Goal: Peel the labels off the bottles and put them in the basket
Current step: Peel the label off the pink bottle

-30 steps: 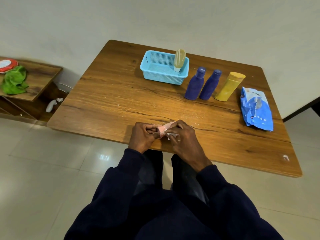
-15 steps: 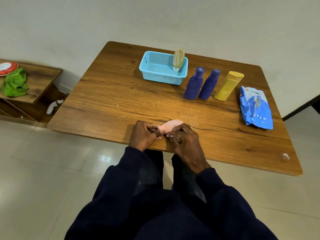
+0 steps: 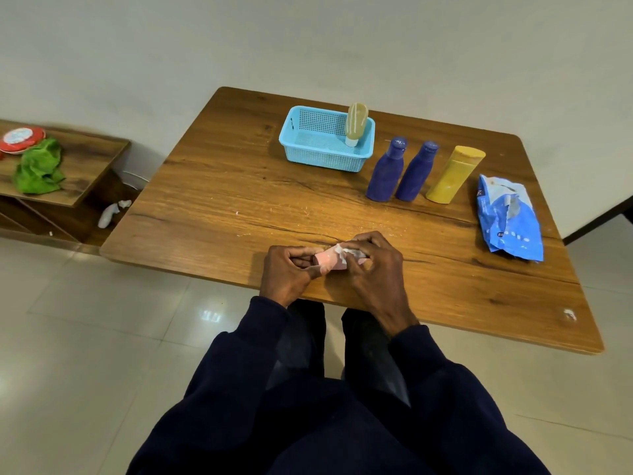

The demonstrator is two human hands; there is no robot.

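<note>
Small pink bottle (image 3: 329, 261) lying crosswise between two hands, well in front of the blue basket (image 3: 320, 158) and down at the near edge of the wooden table (image 3: 219, 200) under it; left hand (image 3: 287, 273) curled round the bottle's left end, fingers folded in, thumb on top; right hand (image 3: 376, 266) wrapped over the other end, fingertips closed at a ragged white label (image 3: 341, 250) partly lifted off the pink surface; extent of label under the fingers impossible to tell. In the basket's right-hand corner, a pale yellow-green bottle (image 3: 357, 123) standing cap-down against the rim; just right of the basket and slightly nearer, a purple bottle (image 3: 385, 174) and a second purple bottle (image 3: 415, 174), side by side, upright; farther right of the basket, a yellow bottle (image 3: 452, 178) with a flat cap, also upright; well to the right of the basket, a crumpled blue packet (image 3: 510, 221) flat on the wood; between basket and hands, scattered white flecks (image 3: 303, 209). Far left of the basket, off the table, a low wooden shelf (image 3: 87, 156) bearing a green cloth (image 3: 39, 168) and a red-and-white round lid (image 3: 21, 138); left of the basket and lower, on the tiled floor, a small white object (image 3: 109, 216), too small to identify. Dark blue sleeves (image 3: 442, 371) at the bottom, leading up to both hands.
</note>
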